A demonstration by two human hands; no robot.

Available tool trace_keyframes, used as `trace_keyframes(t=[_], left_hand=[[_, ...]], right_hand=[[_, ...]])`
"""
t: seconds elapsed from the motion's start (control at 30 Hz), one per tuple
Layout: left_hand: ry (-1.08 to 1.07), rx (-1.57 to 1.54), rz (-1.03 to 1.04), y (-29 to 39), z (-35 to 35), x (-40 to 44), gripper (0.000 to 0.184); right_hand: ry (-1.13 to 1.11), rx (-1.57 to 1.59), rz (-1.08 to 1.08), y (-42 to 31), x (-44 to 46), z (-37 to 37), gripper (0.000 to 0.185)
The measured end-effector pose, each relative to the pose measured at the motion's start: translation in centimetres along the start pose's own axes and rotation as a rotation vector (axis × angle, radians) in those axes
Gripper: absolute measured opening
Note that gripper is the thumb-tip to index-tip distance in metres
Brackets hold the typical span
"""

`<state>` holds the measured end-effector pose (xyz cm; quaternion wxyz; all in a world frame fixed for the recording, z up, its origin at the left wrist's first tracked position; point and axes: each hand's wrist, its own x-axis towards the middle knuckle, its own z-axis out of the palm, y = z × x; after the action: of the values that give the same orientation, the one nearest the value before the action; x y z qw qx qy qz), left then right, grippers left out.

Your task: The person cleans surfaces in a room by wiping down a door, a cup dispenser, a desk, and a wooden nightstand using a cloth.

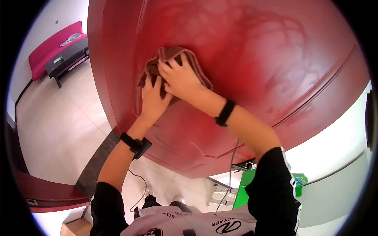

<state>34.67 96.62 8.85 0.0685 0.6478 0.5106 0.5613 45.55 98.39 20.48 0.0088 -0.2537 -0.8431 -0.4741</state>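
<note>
fingers spread apart rather than clamped, our bare left hand [154,98] and bare right hand [182,78] lie on a brown fabric cloth with a stitched edge [169,52] against a glossy red panelled door [240,63].
we have the cloth rumpled beneath both hands, left of the door's middle, the right hand higher and close beside the left; wet-looking streaks mark the door to its right. a black strap circles each wrist. at far left, a bright pink upholstered sofa [53,49] stands behind a low black rectangular table [67,59].
</note>
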Motion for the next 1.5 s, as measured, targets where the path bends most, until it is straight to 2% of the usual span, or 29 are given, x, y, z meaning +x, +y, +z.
trace_keyframes(t=[0.03,0.2,0.3,0.47,0.53,0.57,0.6,0.67,0.73,0.8,0.87,0.97,1.0,1.07,1.2,1.27,1.33,1.5], left_hand=[[-0.012,0.123,0.043,1.1,0.6,-0.4,0.069],[-0.039,0.049,0.133,8.3,3.3,-1.8,0.072],[0.027,-0.042,0.321,12.2,5.0,-1.3,0.070],[0.033,-0.063,0.510,20.0,6.8,0.0,0.064],[-0.046,0.147,0.620,23.1,6.8,0.0,0.061],[-0.107,0.176,0.612,24.2,6.8,-0.4,0.059],[-0.124,0.175,0.663,24.8,7.2,-0.8,0.059],[-0.235,0.186,0.732,25.1,7.6,-2.0,0.059],[-0.319,0.228,0.778,24.6,8.7,-4.3,0.057],[-0.489,0.346,0.834,23.9,9.7,-6.0,0.053],[-0.451,0.394,0.890,23.8,10.9,-6.0,0.051],[-0.376,0.345,0.920,27.0,10.3,-4.8,0.052],[-0.380,0.351,0.937,28.4,10.2,-4.2,0.052],[-0.188,0.226,0.847,30.9,10.8,-3.3,0.058],[-0.139,0.245,0.842,32.1,12.7,-3.6,0.060],[-0.184,0.253,0.794,30.9,14.2,-6.2,0.056],[-0.367,0.267,0.801,28.0,17.2,-10.0,0.052],[-0.353,0.242,0.906,27.2,17.0,-8.8,0.046]], right_hand=[[-0.007,-0.002,-0.003,0.9,-1.5,-0.7,0.059],[0.053,-0.021,0.082,4.8,-9.5,-3.6,0.061],[0.035,-0.047,0.148,7.1,-13.5,-5.8,0.062],[0.119,-0.117,0.441,10.6,-20.9,-9.1,0.058],[0.166,-0.070,0.617,10.9,-24.3,-9.7,0.057],[0.173,-0.084,0.676,10.7,-26.1,-9.7,0.057],[0.183,-0.096,0.732,10.2,-27.7,-9.6,0.057],[0.056,-0.091,0.855,7.6,-30.3,-9.1,0.059],[0.068,0.001,0.884,4.3,-33.0,-6.9,0.058],[0.048,0.035,0.875,3.0,-35.3,-5.8,0.057],[0.019,0.067,0.863,2.4,-36.8,-5.4,0.057],[0.160,0.125,0.888,5.3,-36.3,-7.3,0.054],[0.181,0.110,0.932,6.4,-36.1,-8.4,0.054],[0.296,0.038,0.997,8.2,-36.4,-9.0,0.055],[0.346,-0.005,1.173,7.6,-38.7,-7.4,0.058],[0.296,0.011,1.273,4.3,-39.4,-5.9,0.060],[0.094,0.138,1.248,0.0,-40.5,-4.1,0.060],[0.105,0.196,1.161,1.2,-42.3,-5.7,0.060]])
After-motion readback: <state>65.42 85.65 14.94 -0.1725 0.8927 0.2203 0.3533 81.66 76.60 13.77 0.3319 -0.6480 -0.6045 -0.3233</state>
